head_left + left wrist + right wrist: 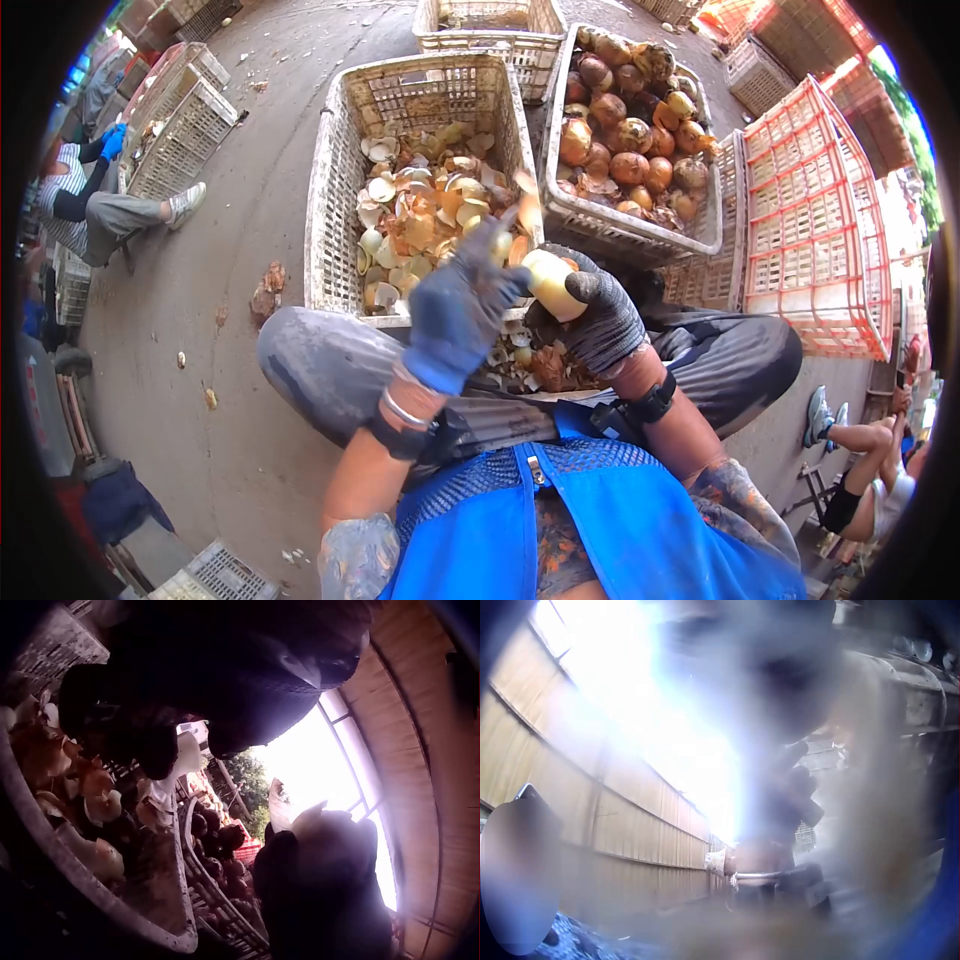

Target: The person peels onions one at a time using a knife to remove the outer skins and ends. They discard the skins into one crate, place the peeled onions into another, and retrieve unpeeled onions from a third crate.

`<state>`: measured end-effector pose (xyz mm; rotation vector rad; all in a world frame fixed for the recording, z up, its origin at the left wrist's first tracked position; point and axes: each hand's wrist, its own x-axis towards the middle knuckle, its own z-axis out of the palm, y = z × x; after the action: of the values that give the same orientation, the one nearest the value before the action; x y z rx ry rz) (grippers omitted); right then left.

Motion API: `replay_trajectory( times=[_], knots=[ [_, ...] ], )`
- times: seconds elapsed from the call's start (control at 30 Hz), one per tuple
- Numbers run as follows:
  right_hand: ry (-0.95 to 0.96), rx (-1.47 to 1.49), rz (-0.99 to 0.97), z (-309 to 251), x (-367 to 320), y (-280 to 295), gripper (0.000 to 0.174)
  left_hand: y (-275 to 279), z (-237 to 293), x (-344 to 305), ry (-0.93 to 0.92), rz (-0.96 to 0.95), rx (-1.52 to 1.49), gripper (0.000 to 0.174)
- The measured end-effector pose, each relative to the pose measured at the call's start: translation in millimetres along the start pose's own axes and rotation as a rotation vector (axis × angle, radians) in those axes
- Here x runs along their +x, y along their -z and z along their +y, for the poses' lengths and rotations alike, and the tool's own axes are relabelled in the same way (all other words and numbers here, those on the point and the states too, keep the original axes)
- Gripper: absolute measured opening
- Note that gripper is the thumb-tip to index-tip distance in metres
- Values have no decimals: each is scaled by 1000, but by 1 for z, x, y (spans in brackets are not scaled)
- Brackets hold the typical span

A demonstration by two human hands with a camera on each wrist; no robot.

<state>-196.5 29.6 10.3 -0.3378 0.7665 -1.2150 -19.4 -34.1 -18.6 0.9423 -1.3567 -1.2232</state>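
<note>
A pale, partly peeled onion (553,285) is gripped in my right hand (605,315), which wears a dark grey glove, in front of my lap. My left hand (452,318), in a blue glove, is close on its left, its fingers blurred by motion. A pale strip of onion peel (187,754) shows between the left fingers in the left wrist view, where that hand is dark. Above the hands an orange-brown streak (528,205) is blurred. Onion peels (425,215) fill the bottom of a dirty white crate (320,190) just beyond the left hand. The right wrist view is mostly glare and blur.
A second crate (635,232) beyond the right hand holds many unpeeled brown onions (630,168). Crates wrapped in red netting (815,220) stand at the right. One person (85,200) sits at the left, another (870,470) at the right. Peel scraps (268,292) lie on the ground.
</note>
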Motion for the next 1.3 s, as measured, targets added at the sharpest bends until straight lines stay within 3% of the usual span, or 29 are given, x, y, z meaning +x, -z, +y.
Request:
replay_trajectory(
  times=[0.03, 0.1, 0.27, 0.33, 0.4, 0.47, 0.5, 0.63, 0.8, 0.83, 0.87, 0.93, 1.03, 1.13, 1.23, 1.3],
  knots=[
    [-2, 2, 3, 3, 3, 3, 69, -4, 4, -4, 3, -1, 1, 45],
    [53, -189, 45, 11, 8, 9, 71, -6, 22, -10, -386, -67, 545, 42],
    [57, -527, -16, 15, 3, 15, 81, -2, 6, -8, -137, -35, 529, 32],
    [-16, -180, -82, 19, 8, 15, 85, 0, -1, -6, -180, 27, 376, 30],
    [-6, -166, -62, 12, 4, -1, 87, 1, 20, -5, -102, 51, 421, 28],
    [-78, 43, -18, 12, 4, 0, 81, 4, 33, -5, 13, 73, 376, 26],
    [-86, 74, -40, 18, 5, 8, 68, 4, 37, -6, -115, 46, 479, 25],
    [-181, -132, 10, 19, 8, 12, 62, 8, 28, -7, -192, -52, 559, 28],
    [-104, 77, -104, 22, 10, 15, 56, 34, 5, 35, -268, 107, 967, 41],
    [-81, 86, -39, 21, 11, 14, 55, 32, 4, 29, -231, 110, 855, 54],
    [-62, 100, 31, 21, 10, 14, 53, 25, 10, 17, -238, 101, 854, 54],
    [-52, 118, 55, 23, 13, 15, 45, 8, 19, -9, -158, -125, 644, 52],
    [-1, 152, 101, 30, 17, 15, 42, -11, 23, -18, -307, -122, 771, 47],
    [109, 38, 108, 41, 20, 25, 43, -15, 16, -19, -315, -65, 809, 51],
    [35, 127, 28, 32, 10, 14, 42, -11, -8, -11, -237, 84, 761, 48],
    [-13, 227, -6, 30, 9, 12, 42, -7, 6, -7, -268, 50, 769, 47]
  ],
)
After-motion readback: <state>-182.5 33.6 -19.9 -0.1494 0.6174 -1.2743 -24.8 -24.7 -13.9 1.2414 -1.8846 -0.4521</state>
